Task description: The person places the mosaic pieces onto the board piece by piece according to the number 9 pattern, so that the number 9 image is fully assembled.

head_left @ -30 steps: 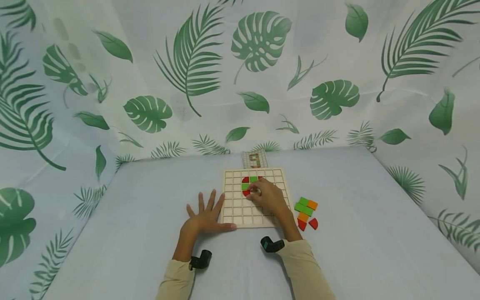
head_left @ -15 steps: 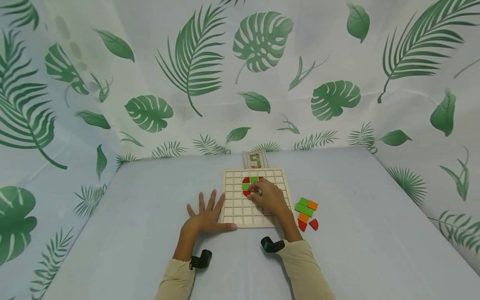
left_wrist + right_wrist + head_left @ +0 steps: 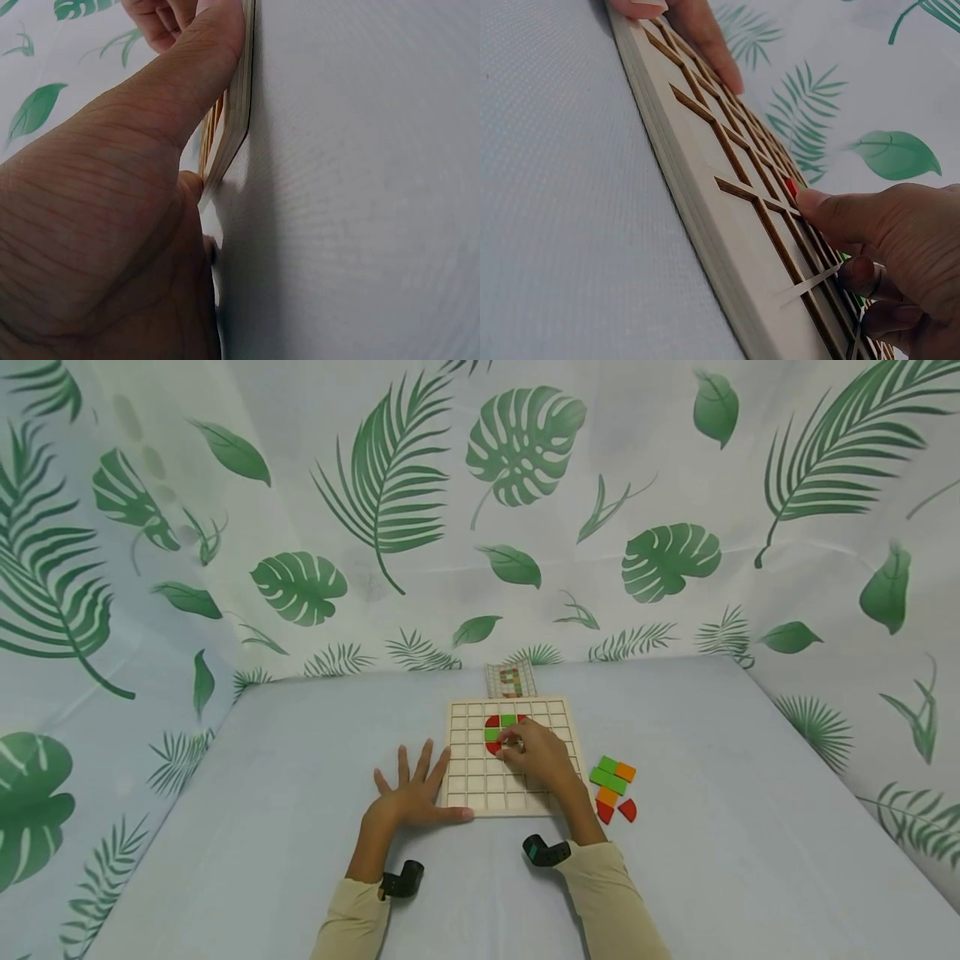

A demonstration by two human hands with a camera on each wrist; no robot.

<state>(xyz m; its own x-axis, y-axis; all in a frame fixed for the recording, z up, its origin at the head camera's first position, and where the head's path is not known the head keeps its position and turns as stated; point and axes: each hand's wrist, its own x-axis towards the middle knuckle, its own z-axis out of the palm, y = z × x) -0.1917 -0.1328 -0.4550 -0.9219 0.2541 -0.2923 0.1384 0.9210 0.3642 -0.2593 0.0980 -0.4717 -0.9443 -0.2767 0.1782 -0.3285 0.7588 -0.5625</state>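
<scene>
A pale wooden grid board (image 3: 467, 781) lies on the table. Spread flat at its near left corner is my left hand (image 3: 405, 800), thumb on the front edge and index finger along the left side. My right hand (image 3: 538, 753) reaches over the board, its thumb and index finger pinching a red quarter-circle tile (image 3: 492, 747). In the right wrist view, the red tile (image 3: 791, 187) shows at the thumb tip. Green tiles (image 3: 507, 720) and another red quarter-circle tile (image 3: 492, 721) sit in cells just above. The right hand hides part of this group.
Right of the board lie loose tiles: green ones (image 3: 608, 780), orange squares (image 3: 625, 772) and red quarter-circles (image 3: 628, 810). Behind the board stands a small pattern card (image 3: 512, 680). Leaf-printed cloth (image 3: 420, 627) rises behind the table (image 3: 300, 760).
</scene>
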